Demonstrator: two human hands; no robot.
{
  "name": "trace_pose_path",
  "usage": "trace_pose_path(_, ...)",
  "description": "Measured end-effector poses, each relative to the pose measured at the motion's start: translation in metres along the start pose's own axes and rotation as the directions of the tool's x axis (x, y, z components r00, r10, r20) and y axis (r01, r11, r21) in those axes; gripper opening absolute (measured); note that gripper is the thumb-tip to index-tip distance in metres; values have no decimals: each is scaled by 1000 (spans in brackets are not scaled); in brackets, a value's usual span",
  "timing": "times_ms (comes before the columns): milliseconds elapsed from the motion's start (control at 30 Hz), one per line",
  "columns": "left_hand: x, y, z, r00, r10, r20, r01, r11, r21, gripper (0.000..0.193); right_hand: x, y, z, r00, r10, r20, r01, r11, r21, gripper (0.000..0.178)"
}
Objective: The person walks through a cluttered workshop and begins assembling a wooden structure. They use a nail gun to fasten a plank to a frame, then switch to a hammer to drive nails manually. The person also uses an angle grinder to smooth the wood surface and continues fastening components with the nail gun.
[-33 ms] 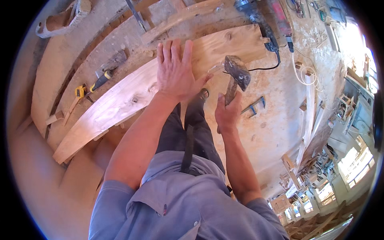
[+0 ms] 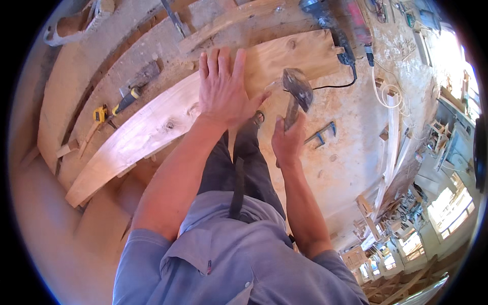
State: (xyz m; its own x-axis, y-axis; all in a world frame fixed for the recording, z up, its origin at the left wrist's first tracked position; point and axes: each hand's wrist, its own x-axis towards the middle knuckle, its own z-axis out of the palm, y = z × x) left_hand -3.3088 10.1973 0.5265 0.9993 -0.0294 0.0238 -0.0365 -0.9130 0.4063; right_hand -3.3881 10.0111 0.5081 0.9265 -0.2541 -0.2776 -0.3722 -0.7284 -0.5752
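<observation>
Curved plank ran slantwise beneath the left hand, one end back and left of it, the other forward and right of both hands. Left hand, the nearer: flat on the plank, fingers spread. Right hand: closed round the handle of a mallet, head forward; whether head touched wood, couldn't tell.

This place is a woodworking workshop: it is shown by the wooden plank, the corded power tool and the timber lengths.
</observation>
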Motion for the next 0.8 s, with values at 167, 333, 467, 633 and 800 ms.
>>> trace_pose_path(167,0,-2,4,1000,2,-1,-2,1000,-26,96,2,-1,-9,999,-20,39,20,1000,-3,42)
trace_pose_path(333,-1,-3,4,1000,10,-16,-10,1000,-22,94,2,3,-8,984,-139,-110,156,974,163,46)
trace_pose_path(467,-1,-1,4,1000,11,-13,-11,1000,-6,94,20,-5,-19,986,-29,165,38,998,-53,47)
trace_pose_path(633,-1,-1,2,1000,22,-13,-23,1000,-4,96,8,3,-18,991,-128,31,129,991,-20,39)
trace_pose_path(800,0,-3,5,1000,10,-11,-10,1000,-10,96,14,3,-24,984,-143,109,147,989,-31,37)
